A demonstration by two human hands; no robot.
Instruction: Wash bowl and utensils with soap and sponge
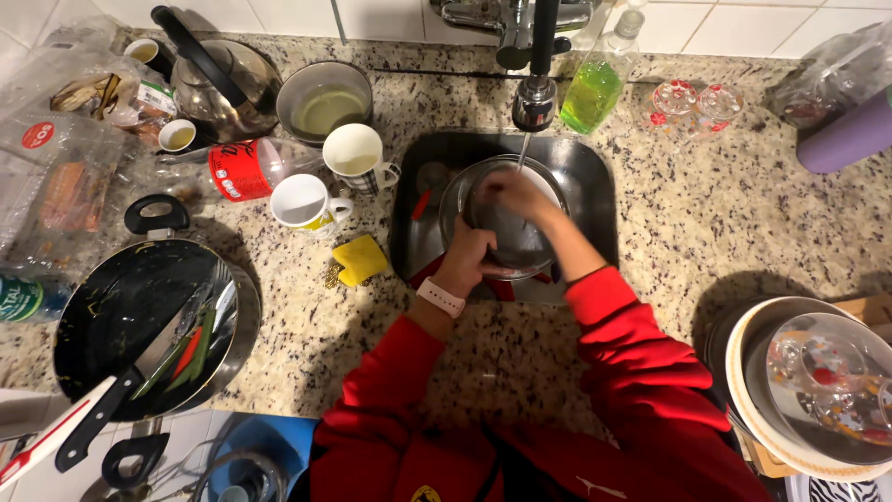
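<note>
Left hand [466,258] grips the near rim of a glass bowl [506,216], fingers curled closed around the edge, a pale watch band on the wrist. Right hand [514,193] reaches down inside the bowl with fingers bent against the inner wall; it is blurred, so whether it holds a sponge or cloth cannot be told. The bowl sits in the small steel sink [595,186] at the upper middle of the frame, under the tap [535,100], from which a thin stream of water falls onto it.

Judged from this, the step in hand is scrubbing or rinsing the bowl's inside. The next move would call for turning the bowl under the stream with the left hand's grip kept firm, since wet glass is slippery.

Just left of the sink a yellow sponge [360,259] lies on the speckled counter [669,232], and beyond it two white mugs [352,151] stand near a bottle lying on its side. A green bottle of dish soap [592,93] stands just right of the tap. At the lower left of the frame a dark pan [121,307] holds a knife [102,409] and other cutlery. At the lower right, glasses rest in stacked plates [743,372].
</note>
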